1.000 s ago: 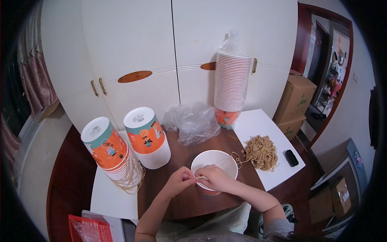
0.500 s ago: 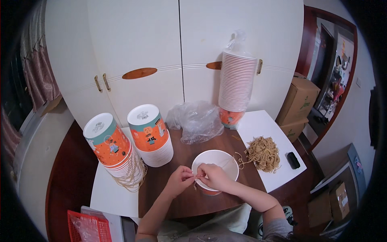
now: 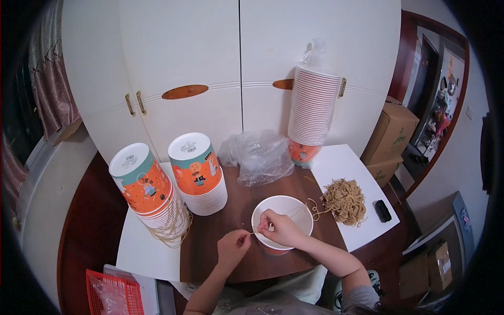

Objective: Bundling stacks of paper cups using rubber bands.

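A white paper bucket [image 3: 273,203] stands upright on the brown tabletop in front of me, its open mouth up. Over its near left rim my right hand [image 3: 279,229] pinches a tan cord [image 3: 253,232]. My left hand [image 3: 233,249], just left of the bucket, grips the same cord's end between its fingertips, and a short length shows between the two hands. From a tangled heap of tan cord [image 3: 344,202] at the right, a strand [image 3: 315,209] curls to the bucket's right edge and into it. How the cord meets the rim is hidden by my fingers.
At left stand two upside-down stacks of orange buckets, a nearer stack [image 3: 147,184] draped with cord loops [image 3: 170,226] and another stack [image 3: 197,176]. Behind are a crumpled clear bag [image 3: 257,157] and a tall bagged stack [image 3: 312,110]. A black object [image 3: 382,210] lies far right.
My left hand has moved down and left, away from my right hand, drawing out a short length of cord between them. My right hand stays at the rim.
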`<state>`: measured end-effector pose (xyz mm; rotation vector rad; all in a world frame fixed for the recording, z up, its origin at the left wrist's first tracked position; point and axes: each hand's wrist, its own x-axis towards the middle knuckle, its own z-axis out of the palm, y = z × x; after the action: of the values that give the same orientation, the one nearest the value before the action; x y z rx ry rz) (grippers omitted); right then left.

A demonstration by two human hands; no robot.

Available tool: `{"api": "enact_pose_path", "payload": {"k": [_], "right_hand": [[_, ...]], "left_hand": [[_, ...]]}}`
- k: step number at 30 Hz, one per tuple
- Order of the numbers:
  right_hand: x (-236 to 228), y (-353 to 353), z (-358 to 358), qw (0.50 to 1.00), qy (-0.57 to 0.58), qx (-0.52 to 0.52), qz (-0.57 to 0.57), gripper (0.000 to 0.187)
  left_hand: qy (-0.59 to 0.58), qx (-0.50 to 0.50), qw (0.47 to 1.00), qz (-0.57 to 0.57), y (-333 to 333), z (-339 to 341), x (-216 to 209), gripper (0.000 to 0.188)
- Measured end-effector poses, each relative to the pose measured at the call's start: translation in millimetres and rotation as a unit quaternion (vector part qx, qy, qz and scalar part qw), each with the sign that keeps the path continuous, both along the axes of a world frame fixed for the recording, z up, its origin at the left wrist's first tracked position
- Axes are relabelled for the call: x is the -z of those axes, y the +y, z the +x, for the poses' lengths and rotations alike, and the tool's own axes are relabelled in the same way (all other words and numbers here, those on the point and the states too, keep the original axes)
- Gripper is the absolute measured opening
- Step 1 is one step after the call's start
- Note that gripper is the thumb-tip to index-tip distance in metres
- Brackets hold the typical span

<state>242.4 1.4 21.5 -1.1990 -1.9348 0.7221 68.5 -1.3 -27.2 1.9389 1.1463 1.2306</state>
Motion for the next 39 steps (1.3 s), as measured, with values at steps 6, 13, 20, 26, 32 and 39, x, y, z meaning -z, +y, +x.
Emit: {"api": "enact_pose_path", "payload": {"k": [6,13,20,26,32,39], "right_hand": [[4.7,0.7,1.4,1.0,0.028,-0.002,-0.013,0.021],[1.1,-0.7,0.1,0.999,0.031,-0.002,-0.025,0.02],[4.4,0.0,-0.4,0.998,0.052,-0.005,-0.029,0.02],[3.4,-0.4,-0.8,0.999,0.046,-0.004,-0.021,0.021],[6.6,0.1,0.7,0.998,0.061,-0.005,-0.02,0.022],[3.0,-1.4,-0.5,0.999,0.047,-0.004,-0.027,0.022]], "left_hand": [[-0.041,-0.027,0.99,0.132,0.6,9.1,-4.2,0.012],[-0.104,-0.014,0.991,0.085,3.4,11.6,2.0,0.015],[-0.015,-0.068,0.964,0.255,3.7,15.2,-0.2,0.015],[-0.077,-0.042,0.976,0.2,3.2,20.4,20.8,0.016],[-0.181,-0.022,0.983,0.0,-5.6,22.6,10.9,0.014],[-0.227,0.008,0.973,-0.04,-3.2,22.4,13.3,0.013]]}}
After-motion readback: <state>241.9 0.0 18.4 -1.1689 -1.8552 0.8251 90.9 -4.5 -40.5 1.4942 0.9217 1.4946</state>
